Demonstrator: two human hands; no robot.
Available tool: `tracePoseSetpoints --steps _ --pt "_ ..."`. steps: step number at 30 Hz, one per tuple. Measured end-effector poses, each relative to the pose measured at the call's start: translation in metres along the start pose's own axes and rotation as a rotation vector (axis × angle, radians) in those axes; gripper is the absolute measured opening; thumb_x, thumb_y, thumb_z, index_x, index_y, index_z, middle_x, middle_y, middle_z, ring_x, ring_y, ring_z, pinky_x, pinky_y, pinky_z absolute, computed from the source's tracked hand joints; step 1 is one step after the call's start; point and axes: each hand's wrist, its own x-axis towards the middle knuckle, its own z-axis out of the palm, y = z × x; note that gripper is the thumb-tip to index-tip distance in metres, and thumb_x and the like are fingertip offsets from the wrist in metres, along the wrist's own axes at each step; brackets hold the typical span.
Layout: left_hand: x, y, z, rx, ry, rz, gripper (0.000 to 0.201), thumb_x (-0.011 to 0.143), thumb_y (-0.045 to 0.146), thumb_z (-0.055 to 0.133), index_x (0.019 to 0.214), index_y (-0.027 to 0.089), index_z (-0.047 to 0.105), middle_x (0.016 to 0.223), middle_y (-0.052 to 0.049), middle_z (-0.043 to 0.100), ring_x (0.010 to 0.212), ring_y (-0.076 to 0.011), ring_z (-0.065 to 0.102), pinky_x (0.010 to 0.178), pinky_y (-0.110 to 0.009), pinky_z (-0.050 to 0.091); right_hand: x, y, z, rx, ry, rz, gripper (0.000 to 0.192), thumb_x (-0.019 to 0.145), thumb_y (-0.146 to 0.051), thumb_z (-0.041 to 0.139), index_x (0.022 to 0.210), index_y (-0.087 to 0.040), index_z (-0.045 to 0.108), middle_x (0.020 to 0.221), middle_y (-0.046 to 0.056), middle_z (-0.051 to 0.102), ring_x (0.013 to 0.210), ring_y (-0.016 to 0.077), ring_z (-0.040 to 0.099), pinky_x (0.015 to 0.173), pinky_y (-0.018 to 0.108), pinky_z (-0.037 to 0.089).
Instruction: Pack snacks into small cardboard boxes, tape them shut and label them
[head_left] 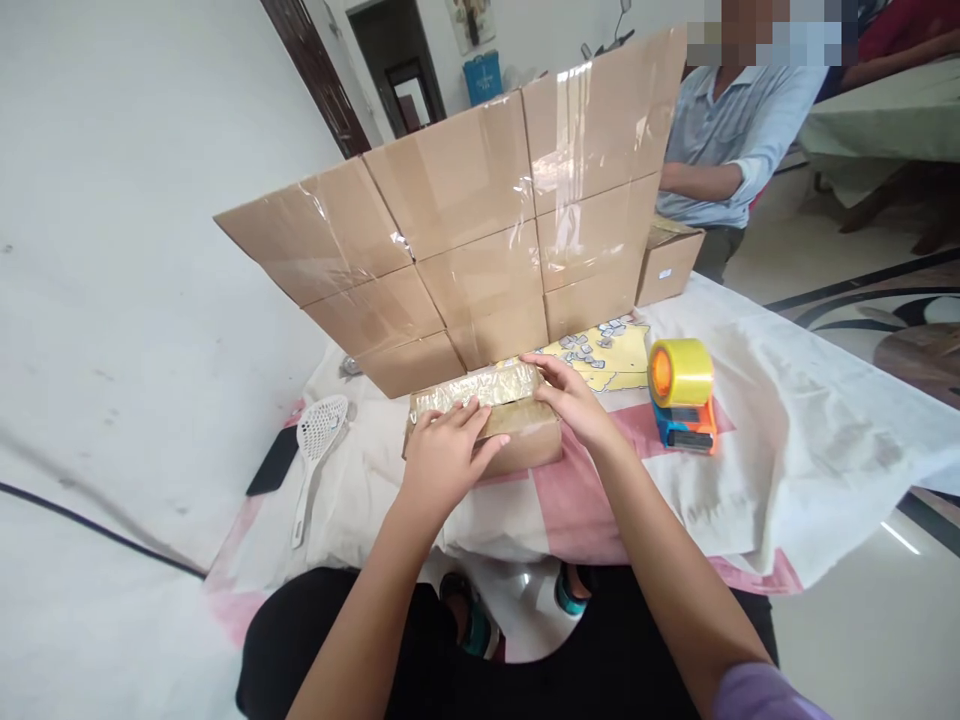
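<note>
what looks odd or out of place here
The white perforated skimmer on the left of the pink-and-white cloth seems out of place: a kitchen utensil among packing things like the small cardboard box and tape dispenser. The cloth is also rumpled. I see nothing spilled.

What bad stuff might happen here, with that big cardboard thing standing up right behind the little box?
The big cardboard panel stands just behind the box, so a bump might tip it toward the left hand and right hand.
The tape dispenser sits close to the right forearm; an elbow swing could knock it.
Both hands rest on the box, so pushing hard might dent it.
</note>
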Motion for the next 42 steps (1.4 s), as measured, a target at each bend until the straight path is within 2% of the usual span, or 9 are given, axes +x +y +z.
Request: tracePoseSetpoints --steps 7,11,14,19,24,29,33,37,42 --pt "0.023 -0.029 -0.015 -0.145 0.007 -0.138 0.038 0.101 0.043 0.05 0.13 0.025 0.067 0.152 -0.002 0.055 0.121 -0.0287 0.061 0.099 -0.046 0.046 -0.009 -0.004 -0.003 -0.029 -0.05 0.029 0.065 0.074 -0.02 0.063 0.138 -0.031 0.062 0.153 0.001 0.053 0.144 0.0244 0.047 0.12 0.043 0.038" --pt "0.035 -0.04 -0.007 -0.146 -0.037 -0.138 0.039 0.099 0.042 0.052 0.132 0.026 0.067 0.137 0.0 0.067 0.111 -0.0298 0.057 0.093 -0.044 0.047 -0.018 -0.019 -0.012 -0.133 -0.033 0.03 0.059 0.081 -0.026 0.063 0.14 -0.031 0.06 0.154 0.003 0.052 0.142 0.0259 0.049 0.117 0.046 0.042" --pt "0.038 -0.043 -0.001 -0.201 -0.018 -0.163 0.04 0.099 0.039 0.051 0.135 0.027 0.064 0.124 -0.001 0.073 0.106 -0.0277 0.057 0.086 -0.04 0.047 -0.035 -0.048 -0.026 -0.364 0.145 -0.124 0.049 0.086 -0.029 0.064 0.134 -0.031 0.064 0.147 0.004 0.06 0.137 0.027 0.054 0.114 0.05 0.042" --pt "0.04 -0.045 0.001 -0.232 0.017 -0.172 0.033 0.1 0.036 0.047 0.121 0.028 0.071 0.112 -0.002 0.073 0.106 -0.0255 0.061 0.083 -0.036 0.045 -0.06 -0.086 -0.065 -0.461 0.649 -0.401 0.026 0.091 -0.028 0.056 0.112 -0.026 0.072 0.12 0.005 0.072 0.116 0.0236 0.066 0.105 0.045 0.048" --pt "0.039 -0.039 0.0 -0.212 0.084 -0.25 0.032 0.101 0.032 0.043 0.103 0.029 0.075 0.104 -0.001 0.074 0.092 -0.022 0.066 0.077 -0.033 0.044 -0.062 -0.064 -0.108 -0.545 0.943 -0.179 0.027 0.086 -0.034 0.061 0.11 -0.023 0.069 0.123 0.009 0.07 0.117 0.0262 0.064 0.105 0.048 0.047" --pt "0.037 -0.033 0.0 -0.14 0.09 -0.295 0.031 0.1 0.031 0.042 0.101 0.028 0.073 0.105 -0.001 0.074 0.095 -0.0228 0.067 0.076 -0.033 0.045 -0.055 -0.035 -0.125 -0.475 0.908 0.073 0.058 0.081 -0.043 0.067 0.135 -0.028 0.052 0.14 0.013 0.058 0.119 0.0315 0.064 0.091 0.05 0.057" --pt "0.037 -0.031 -0.001 -0.116 0.079 -0.304 0.031 0.1 0.029 0.04 0.102 0.027 0.071 0.104 -0.002 0.074 0.095 -0.023 0.066 0.077 -0.033 0.045 -0.05 -0.028 -0.127 -0.364 0.881 0.199 0.067 0.08 -0.043 0.067 0.141 -0.024 0.047 0.134 0.018 0.063 0.097 0.0316 0.072 0.069 0.044 0.06" --pt "0.037 -0.029 -0.001 -0.117 0.066 -0.308 0.033 0.102 0.031 0.037 0.105 0.028 0.07 0.106 -0.002 0.074 0.095 -0.0242 0.067 0.074 -0.034 0.044 -0.049 -0.021 -0.14 -0.35 0.633 0.291 0.042 0.079 -0.051 0.07 0.107 -0.02 0.069 0.1 0.013 0.075 0.082 0.0318 0.073 0.067 0.043 0.058" --pt "0.031 -0.03 -0.01 -0.118 -0.042 -0.32 0.054 0.1 0.037 0.043 0.154 0.03 0.04 0.122 -0.007 0.073 0.093 -0.028 0.07 0.076 -0.037 0.047 -0.047 -0.008 -0.141 -0.501 0.464 0.154 0.036 0.075 -0.051 0.075 0.086 -0.018 0.07 0.084 0.01 0.075 0.08 0.0299 0.071 0.066 0.039 0.057"
